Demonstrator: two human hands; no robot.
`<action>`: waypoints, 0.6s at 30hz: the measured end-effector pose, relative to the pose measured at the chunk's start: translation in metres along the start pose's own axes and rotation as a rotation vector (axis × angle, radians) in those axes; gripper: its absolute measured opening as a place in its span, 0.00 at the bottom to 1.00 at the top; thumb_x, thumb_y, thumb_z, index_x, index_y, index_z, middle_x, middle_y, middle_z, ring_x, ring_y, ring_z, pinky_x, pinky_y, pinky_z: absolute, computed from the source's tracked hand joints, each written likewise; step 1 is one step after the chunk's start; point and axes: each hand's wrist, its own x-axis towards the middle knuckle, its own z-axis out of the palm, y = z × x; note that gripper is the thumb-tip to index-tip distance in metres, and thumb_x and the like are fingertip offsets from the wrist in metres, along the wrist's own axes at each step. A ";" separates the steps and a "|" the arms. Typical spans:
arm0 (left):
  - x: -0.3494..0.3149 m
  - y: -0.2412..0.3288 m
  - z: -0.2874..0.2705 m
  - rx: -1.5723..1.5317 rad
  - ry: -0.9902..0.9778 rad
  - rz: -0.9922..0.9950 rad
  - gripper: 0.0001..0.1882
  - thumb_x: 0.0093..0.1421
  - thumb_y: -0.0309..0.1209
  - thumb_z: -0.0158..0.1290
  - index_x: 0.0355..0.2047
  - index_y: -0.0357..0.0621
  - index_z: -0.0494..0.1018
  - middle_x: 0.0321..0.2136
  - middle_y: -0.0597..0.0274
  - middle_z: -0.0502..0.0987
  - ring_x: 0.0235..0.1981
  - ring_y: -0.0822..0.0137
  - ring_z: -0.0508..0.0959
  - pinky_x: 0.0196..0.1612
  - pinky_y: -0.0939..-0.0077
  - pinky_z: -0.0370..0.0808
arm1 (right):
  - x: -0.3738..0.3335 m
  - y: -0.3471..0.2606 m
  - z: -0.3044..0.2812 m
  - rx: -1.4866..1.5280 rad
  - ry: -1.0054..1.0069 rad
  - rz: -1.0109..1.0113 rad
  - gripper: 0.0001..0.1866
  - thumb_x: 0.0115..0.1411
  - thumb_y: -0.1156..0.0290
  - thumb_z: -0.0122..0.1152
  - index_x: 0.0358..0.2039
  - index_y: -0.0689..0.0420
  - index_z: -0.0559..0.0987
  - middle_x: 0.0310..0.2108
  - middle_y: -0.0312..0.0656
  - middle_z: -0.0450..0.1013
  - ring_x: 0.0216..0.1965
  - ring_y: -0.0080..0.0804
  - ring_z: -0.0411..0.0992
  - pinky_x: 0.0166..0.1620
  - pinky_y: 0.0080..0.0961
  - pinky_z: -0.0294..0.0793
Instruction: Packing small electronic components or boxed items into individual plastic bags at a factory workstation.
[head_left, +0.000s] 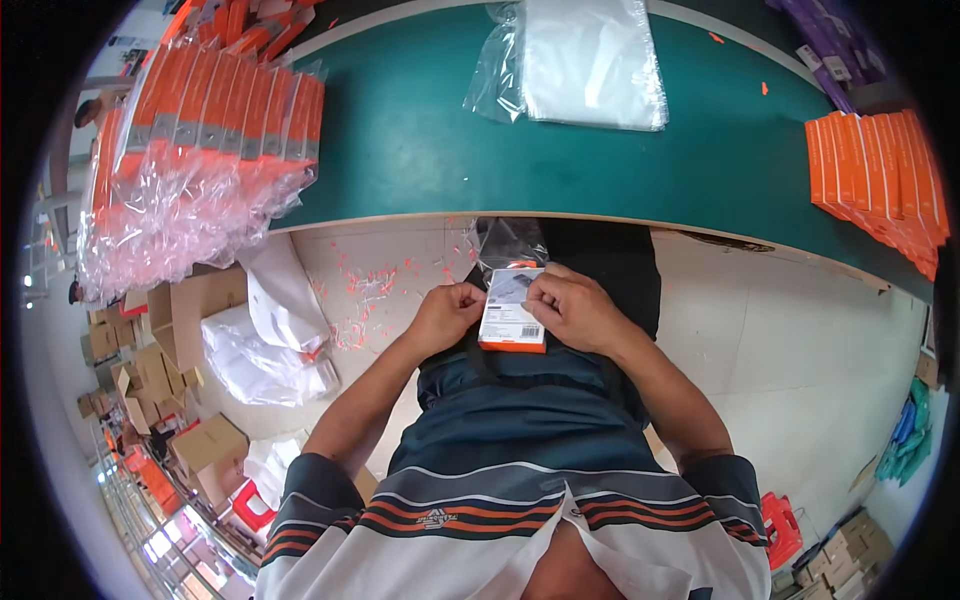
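A small white and orange box (512, 318) rests on my lap, its printed face up and its orange end toward me. Clear plastic film, apparently a bag (512, 243), extends from the box's far end. My left hand (450, 314) has its fingers curled in a pinch at the box's left edge; what lies between the fingertips is too small to make out. On the other side, my right hand (575, 308) is closed on the right edge of the box, its fingers partly over the printed face.
A green table (420, 140) spans the far side, bearing a stack of clear bags (590, 65). Bagged orange boxes (215, 110) are piled at its left, and orange boxes (870, 165) at its right. Orange scraps (370, 285), white sheeting (265, 350) and cartons (205, 445) lie on the floor.
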 end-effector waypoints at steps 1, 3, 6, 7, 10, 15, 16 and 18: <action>0.002 -0.007 -0.001 0.061 0.003 0.094 0.07 0.74 0.25 0.59 0.46 0.34 0.83 0.42 0.64 0.86 0.37 0.74 0.83 0.41 0.76 0.81 | -0.001 -0.005 -0.002 0.007 -0.010 0.001 0.06 0.65 0.74 0.72 0.35 0.58 0.81 0.33 0.43 0.73 0.30 0.39 0.77 0.36 0.35 0.76; -0.006 -0.010 -0.002 0.118 0.000 0.179 0.06 0.74 0.24 0.58 0.45 0.35 0.83 0.42 0.64 0.86 0.37 0.74 0.83 0.40 0.75 0.81 | -0.010 -0.021 -0.021 -0.135 -0.061 -0.037 0.06 0.65 0.73 0.73 0.35 0.58 0.82 0.33 0.43 0.74 0.31 0.41 0.77 0.36 0.37 0.77; -0.059 0.043 -0.013 0.519 0.039 0.388 0.04 0.73 0.24 0.60 0.44 0.37 0.83 0.41 0.65 0.86 0.36 0.71 0.84 0.40 0.73 0.81 | -0.021 -0.051 -0.039 -0.131 -0.156 -0.046 0.07 0.65 0.71 0.73 0.35 0.57 0.82 0.32 0.43 0.74 0.32 0.43 0.77 0.37 0.38 0.77; -0.071 0.048 -0.016 0.516 0.042 0.379 0.04 0.73 0.24 0.60 0.44 0.37 0.83 0.41 0.65 0.86 0.36 0.71 0.84 0.40 0.73 0.81 | -0.026 -0.063 -0.043 -0.059 -0.231 -0.050 0.07 0.65 0.71 0.73 0.35 0.56 0.82 0.33 0.42 0.74 0.33 0.44 0.78 0.37 0.38 0.77; -0.088 0.053 -0.024 0.534 -0.069 0.427 0.06 0.73 0.29 0.62 0.46 0.40 0.83 0.40 0.63 0.86 0.38 0.68 0.85 0.45 0.72 0.82 | -0.028 -0.075 -0.044 0.038 -0.339 -0.055 0.07 0.66 0.69 0.72 0.35 0.56 0.82 0.34 0.43 0.75 0.36 0.46 0.79 0.39 0.40 0.78; -0.052 0.002 -0.043 -0.076 -0.412 0.112 0.14 0.73 0.31 0.64 0.56 0.42 0.81 0.44 0.62 0.86 0.45 0.67 0.86 0.50 0.72 0.81 | -0.023 -0.087 -0.027 0.119 -0.424 -0.150 0.06 0.67 0.67 0.70 0.35 0.54 0.82 0.36 0.44 0.77 0.41 0.49 0.81 0.43 0.43 0.80; -0.044 0.009 -0.043 -0.199 -0.345 0.006 0.18 0.73 0.31 0.64 0.60 0.43 0.79 0.46 0.62 0.86 0.47 0.68 0.85 0.52 0.72 0.81 | -0.023 -0.089 -0.023 0.132 -0.431 -0.187 0.06 0.67 0.67 0.70 0.35 0.54 0.82 0.36 0.44 0.77 0.41 0.49 0.81 0.43 0.43 0.80; -0.029 0.024 -0.039 -0.440 -0.203 -0.205 0.25 0.73 0.30 0.65 0.68 0.43 0.74 0.51 0.62 0.85 0.53 0.69 0.84 0.56 0.71 0.81 | -0.021 -0.092 -0.009 0.120 -0.415 -0.234 0.06 0.66 0.68 0.71 0.35 0.54 0.82 0.36 0.42 0.77 0.40 0.47 0.80 0.42 0.42 0.80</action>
